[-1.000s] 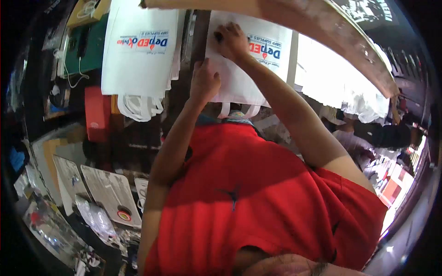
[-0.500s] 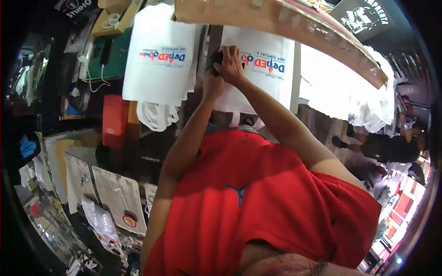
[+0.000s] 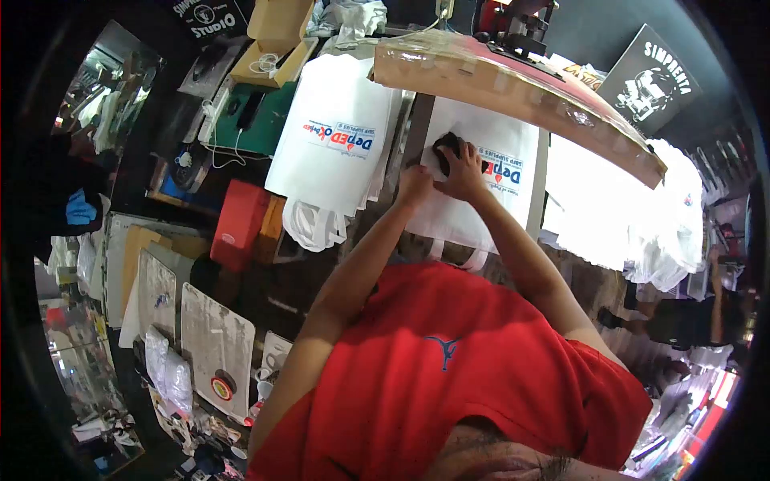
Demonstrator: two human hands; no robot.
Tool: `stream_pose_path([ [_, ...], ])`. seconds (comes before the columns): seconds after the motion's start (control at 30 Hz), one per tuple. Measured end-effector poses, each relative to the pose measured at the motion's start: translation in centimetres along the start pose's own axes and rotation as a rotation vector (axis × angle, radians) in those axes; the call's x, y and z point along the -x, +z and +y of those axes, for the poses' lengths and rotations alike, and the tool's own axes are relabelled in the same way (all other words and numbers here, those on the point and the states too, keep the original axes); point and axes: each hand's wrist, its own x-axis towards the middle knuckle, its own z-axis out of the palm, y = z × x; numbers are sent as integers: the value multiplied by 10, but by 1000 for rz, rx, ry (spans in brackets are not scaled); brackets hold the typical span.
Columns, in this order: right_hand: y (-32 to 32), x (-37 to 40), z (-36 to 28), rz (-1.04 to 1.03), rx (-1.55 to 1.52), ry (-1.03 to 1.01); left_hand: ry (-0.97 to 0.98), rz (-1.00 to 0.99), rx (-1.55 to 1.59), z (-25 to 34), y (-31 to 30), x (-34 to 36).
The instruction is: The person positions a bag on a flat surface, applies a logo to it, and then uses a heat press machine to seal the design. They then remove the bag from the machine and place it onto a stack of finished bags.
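My right hand (image 3: 464, 173) is closed round a black object (image 3: 446, 147), pressed against a white bag (image 3: 473, 120) with a blue and red print. Its fingers cover the left part of that print. My left hand (image 3: 415, 184) is closed at the bag's left edge, close beside my right hand; what its fingers hold, if anything, is hidden. The bag lies flat on a grey board (image 3: 541, 180), with its handles toward my body. To the left is a stack of printed white bags (image 3: 325, 112), handles hanging down.
A long taped cardboard piece (image 3: 481, 76) lies beyond the bag. More white bags (image 3: 589, 200) are on the right. At the left are a red box (image 3: 241, 224), a green surface (image 3: 269, 120) and an open cardboard box (image 3: 281, 32). Another person (image 3: 690, 321) is at the far right.
The whole view has shifted, so the bags appear lower and further right. My right hand has moved right across the bag onto the print with the black object. My left hand sits slightly apart from it.
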Motion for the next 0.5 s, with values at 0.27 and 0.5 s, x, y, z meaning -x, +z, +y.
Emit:
stream_pose_path([
  [0.27, 32, -1, 18, 161, -29, -52, 226, 75, -18, -29, 16, -14],
  [0.5, -2, 5, 2, 118, -39, -70, 322, -54, -198, -53, 30, -26],
])
